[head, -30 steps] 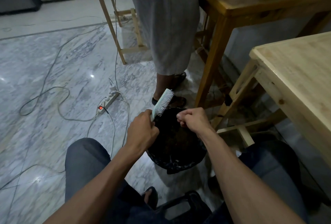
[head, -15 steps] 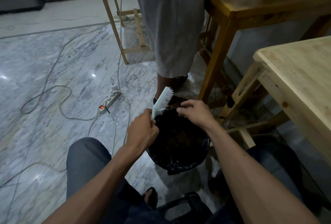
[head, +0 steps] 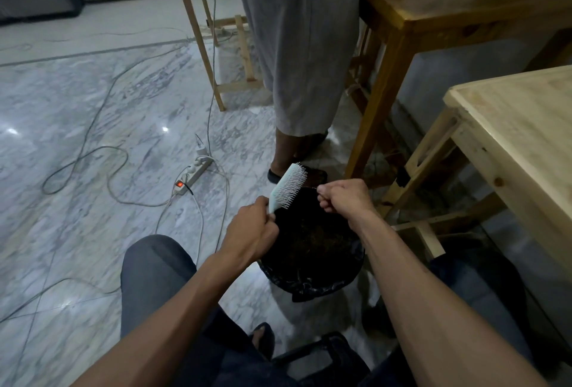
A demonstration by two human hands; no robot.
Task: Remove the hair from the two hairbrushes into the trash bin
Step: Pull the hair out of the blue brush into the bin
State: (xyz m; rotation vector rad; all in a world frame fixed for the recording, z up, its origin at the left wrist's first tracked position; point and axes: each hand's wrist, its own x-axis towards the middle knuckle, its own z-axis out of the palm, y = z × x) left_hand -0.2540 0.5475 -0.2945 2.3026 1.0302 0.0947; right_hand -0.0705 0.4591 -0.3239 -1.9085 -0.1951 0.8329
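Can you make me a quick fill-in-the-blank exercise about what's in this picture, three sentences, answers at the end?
1. The left hand grips the pale hairbrush by its ____.
2. Both hands work above the black-lined trash bin, which stands on the ____ floor.
3. The power strip on the floor shows a small ____ light.

Missing words: handle; marble; red

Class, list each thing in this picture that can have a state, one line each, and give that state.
Hairbrush: held over the bin, bristles facing right.
Left hand: grips the brush handle.
Right hand: fingers curled, pinching; hair too thin to tell.
Trash bin: open, black liner.
Power strip: switch lit red.
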